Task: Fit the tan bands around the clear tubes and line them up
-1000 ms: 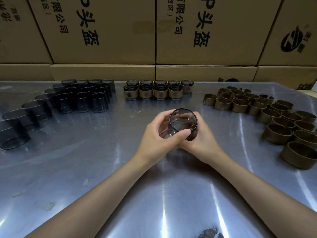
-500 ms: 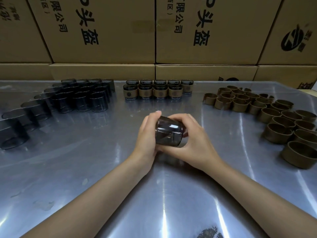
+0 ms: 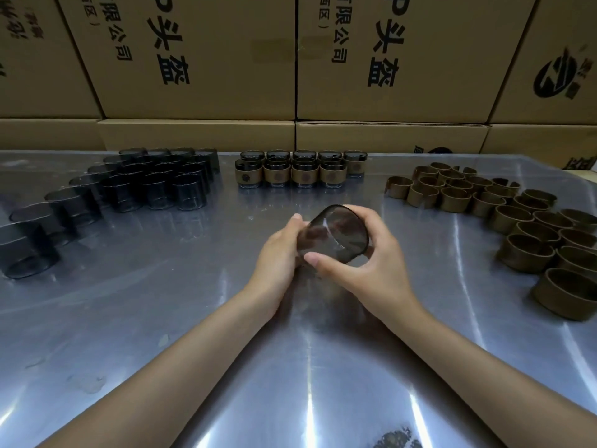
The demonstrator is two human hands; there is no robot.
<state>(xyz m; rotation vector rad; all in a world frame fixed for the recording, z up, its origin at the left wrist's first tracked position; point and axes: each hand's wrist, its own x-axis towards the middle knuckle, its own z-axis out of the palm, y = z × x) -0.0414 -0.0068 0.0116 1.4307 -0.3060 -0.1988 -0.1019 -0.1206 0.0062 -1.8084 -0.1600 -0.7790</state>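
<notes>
A smoky clear tube (image 3: 334,234) lies tilted on its side between both hands above the middle of the metal table (image 3: 161,302). My left hand (image 3: 279,253) presses against its left end, fingers straight. My right hand (image 3: 371,253) curls round its right side, thumb across the front. No tan band shows on this tube. Several bare tubes (image 3: 135,185) stand in rows at the back left. Several banded tubes (image 3: 300,171) stand lined up at the back centre. Loose tan bands (image 3: 504,215) are spread at the right.
Stacked cardboard boxes (image 3: 290,59) with black print wall off the far edge of the table. The bands at the right reach close to the table's right edge. A dark smudge (image 3: 397,439) marks the near edge.
The tube was upright with its mouth toward me, then got turned onto its side. It has since tilted further between the hands, which shifted slightly to the right.
</notes>
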